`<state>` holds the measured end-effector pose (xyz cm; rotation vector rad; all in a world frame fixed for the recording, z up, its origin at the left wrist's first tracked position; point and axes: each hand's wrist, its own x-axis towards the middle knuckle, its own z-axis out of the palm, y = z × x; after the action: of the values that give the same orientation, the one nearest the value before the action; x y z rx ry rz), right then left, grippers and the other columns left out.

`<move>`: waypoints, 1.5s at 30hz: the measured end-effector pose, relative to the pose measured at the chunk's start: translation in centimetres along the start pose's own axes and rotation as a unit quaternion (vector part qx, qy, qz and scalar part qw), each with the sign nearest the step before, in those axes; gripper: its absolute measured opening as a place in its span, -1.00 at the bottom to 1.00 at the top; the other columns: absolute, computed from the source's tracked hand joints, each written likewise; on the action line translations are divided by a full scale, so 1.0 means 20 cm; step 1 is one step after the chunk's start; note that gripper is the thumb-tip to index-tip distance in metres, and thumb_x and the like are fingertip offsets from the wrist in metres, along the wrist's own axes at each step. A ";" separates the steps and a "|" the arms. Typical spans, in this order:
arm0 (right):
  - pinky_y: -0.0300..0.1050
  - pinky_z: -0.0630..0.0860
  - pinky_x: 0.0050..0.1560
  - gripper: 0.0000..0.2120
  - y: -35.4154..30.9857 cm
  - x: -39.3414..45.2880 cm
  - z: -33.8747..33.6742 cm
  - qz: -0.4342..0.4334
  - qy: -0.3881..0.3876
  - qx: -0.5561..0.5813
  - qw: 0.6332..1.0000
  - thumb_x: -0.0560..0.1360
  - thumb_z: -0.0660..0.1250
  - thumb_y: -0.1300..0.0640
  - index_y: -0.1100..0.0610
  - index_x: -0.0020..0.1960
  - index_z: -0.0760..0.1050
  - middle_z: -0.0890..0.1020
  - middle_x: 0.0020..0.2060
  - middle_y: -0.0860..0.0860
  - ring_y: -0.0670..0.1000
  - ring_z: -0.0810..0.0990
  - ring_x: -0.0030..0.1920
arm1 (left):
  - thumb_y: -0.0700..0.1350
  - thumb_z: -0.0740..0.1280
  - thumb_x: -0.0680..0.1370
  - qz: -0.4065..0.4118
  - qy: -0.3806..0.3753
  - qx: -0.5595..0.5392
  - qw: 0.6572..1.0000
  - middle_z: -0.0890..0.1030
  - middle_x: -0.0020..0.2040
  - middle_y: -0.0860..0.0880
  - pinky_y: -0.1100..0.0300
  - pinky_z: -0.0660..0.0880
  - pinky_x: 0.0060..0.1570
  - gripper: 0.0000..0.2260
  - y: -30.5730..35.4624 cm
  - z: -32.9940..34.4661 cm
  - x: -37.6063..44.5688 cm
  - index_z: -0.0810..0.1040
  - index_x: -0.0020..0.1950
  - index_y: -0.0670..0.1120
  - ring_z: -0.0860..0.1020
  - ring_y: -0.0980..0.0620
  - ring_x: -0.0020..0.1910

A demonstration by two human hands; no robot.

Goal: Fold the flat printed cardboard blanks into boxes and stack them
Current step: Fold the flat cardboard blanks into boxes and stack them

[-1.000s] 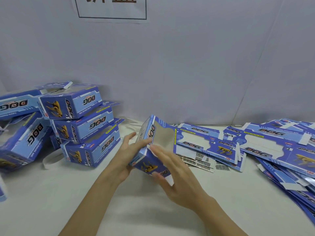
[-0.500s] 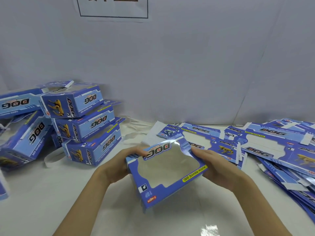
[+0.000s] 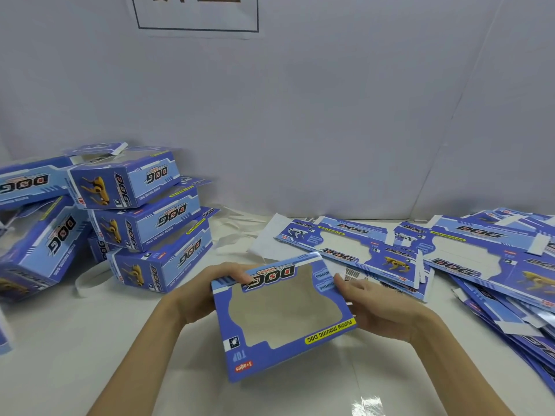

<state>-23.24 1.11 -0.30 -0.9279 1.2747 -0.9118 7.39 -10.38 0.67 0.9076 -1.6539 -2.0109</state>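
Box [image 3: 282, 322] now turned window-up and nearer than before, both grips, left hand [image 3: 201, 292] and right hand [image 3: 381, 307], clamping opposite ends, squaring it for stacking.

This looks like a small packing or assembly workstation rather than a home. A plain white bench [image 3: 90, 340] backs onto a pale sheet-covered wall [image 3: 330, 115], where a printed sign [image 3: 198, 13] with large characters inside a black frame hangs, cut off by the top edge. Identical blue "DOG" toy cartons fill both sides: folded boxes [image 3: 144, 211] piled in a stack at the left, flat printed blanks [image 3: 480, 259] spread in overlapping heaps at the right. White paper strips [image 3: 237, 235] lie scattered near the back. The many copies of one product's packaging point to repetitive hand packaging work.
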 end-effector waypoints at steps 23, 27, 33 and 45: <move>-0.22 0.61 0.05 -0.34 0.06 0.12 0.34 -0.289 0.197 -0.139 0.926 0.45 0.43 -0.19 -0.22 0.50 0.30 0.55 0.37 0.00 -0.13 0.65 0.21 | 0.35 0.58 0.31 0.155 0.171 -0.016 0.973 0.67 0.27 0.09 0.02 0.60 0.09 -0.33 -0.03 -0.04 0.11 0.49 0.39 0.35 0.67 0.02 0.24; -0.25 0.64 -0.01 -0.35 0.08 0.14 0.48 -0.289 0.150 -0.071 0.943 0.48 0.44 -0.14 -0.21 0.51 0.30 0.60 0.26 -0.13 -0.17 0.69 0.14 | 0.25 0.54 0.46 0.201 0.154 -0.044 0.966 0.63 0.34 0.14 0.06 0.64 0.10 -0.40 -0.05 0.00 0.15 0.44 0.46 0.31 0.63 0.05 0.30; 0.00 0.65 0.22 -0.23 0.05 0.13 0.43 -0.251 0.118 0.038 0.960 0.45 0.54 -0.25 -0.20 0.55 0.29 0.68 0.28 0.00 -0.03 0.70 0.23 | -0.07 0.34 0.58 0.229 0.122 -0.155 0.953 0.76 0.05 0.06 0.23 0.65 -0.10 -0.79 -0.05 0.03 0.12 0.77 0.03 0.16 0.72 0.12 0.02; -0.14 0.67 0.10 -0.47 0.06 0.10 0.45 -0.309 0.113 -0.092 0.940 0.54 0.43 -0.20 -0.35 0.44 0.30 0.61 0.29 -0.25 -0.17 0.58 0.32 | 0.57 0.46 0.19 0.241 0.154 0.026 0.958 0.61 0.35 0.17 0.15 0.64 0.12 -0.04 -0.03 0.13 0.18 0.31 0.51 0.27 0.61 0.10 0.32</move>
<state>-13.98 0.23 -1.61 -1.4479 1.2945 -1.4364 3.03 -10.69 -0.50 0.7034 -1.5695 -1.4294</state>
